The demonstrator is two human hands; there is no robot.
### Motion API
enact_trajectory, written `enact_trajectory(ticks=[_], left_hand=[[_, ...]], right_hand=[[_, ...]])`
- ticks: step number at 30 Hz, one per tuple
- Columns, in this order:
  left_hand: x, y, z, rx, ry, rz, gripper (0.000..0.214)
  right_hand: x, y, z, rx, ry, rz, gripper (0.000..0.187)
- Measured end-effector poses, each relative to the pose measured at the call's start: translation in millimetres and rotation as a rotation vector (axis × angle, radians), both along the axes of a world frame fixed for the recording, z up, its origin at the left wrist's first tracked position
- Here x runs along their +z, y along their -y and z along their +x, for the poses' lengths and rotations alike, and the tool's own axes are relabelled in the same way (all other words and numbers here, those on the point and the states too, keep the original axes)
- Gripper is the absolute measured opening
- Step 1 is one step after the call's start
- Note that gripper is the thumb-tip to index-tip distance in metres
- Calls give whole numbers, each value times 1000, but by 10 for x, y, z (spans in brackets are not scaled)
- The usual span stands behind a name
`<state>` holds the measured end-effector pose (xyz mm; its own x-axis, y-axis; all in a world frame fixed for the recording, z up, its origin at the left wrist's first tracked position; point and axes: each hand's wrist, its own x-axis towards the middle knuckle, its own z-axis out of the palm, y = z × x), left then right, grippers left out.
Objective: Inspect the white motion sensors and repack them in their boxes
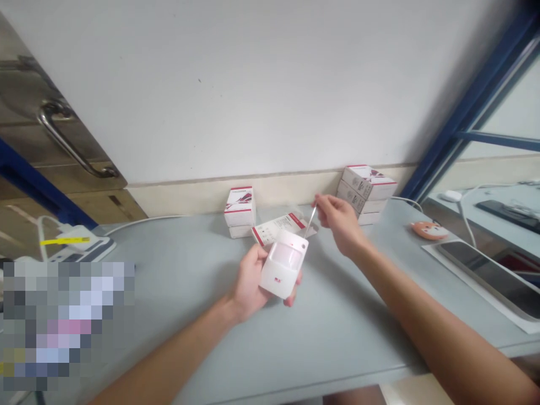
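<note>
A white motion sensor (280, 278) with a curved lens window and small red lettering rests in my left hand (248, 281), whose fingers wrap round its sides and back. From the sensor's upper right corner a thin silver antenna (311, 221) slants up and to the right. My right hand (337, 219) pinches the antenna's far end between thumb and fingertips. Just behind the sensor lies a flat white and red box (278, 228), partly covered by it.
Two small white boxes (239, 202) are stacked by the wall, and another stack of boxes (365, 194) stands behind my right hand. To the right are an orange animal-shaped object (429, 230) and a dark, glossy panel (489, 273). A power strip (90, 247) with cables sits at the left.
</note>
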<state>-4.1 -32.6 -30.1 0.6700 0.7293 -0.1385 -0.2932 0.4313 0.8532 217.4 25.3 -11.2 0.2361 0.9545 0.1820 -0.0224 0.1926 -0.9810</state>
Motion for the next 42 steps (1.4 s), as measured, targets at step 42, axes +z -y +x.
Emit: enact_trajectory(ticks=[42], left_hand=[[-106,-136,-86,-335,68,5,51]], right_hand=[[398,-73,794,-205,-266,299,46]])
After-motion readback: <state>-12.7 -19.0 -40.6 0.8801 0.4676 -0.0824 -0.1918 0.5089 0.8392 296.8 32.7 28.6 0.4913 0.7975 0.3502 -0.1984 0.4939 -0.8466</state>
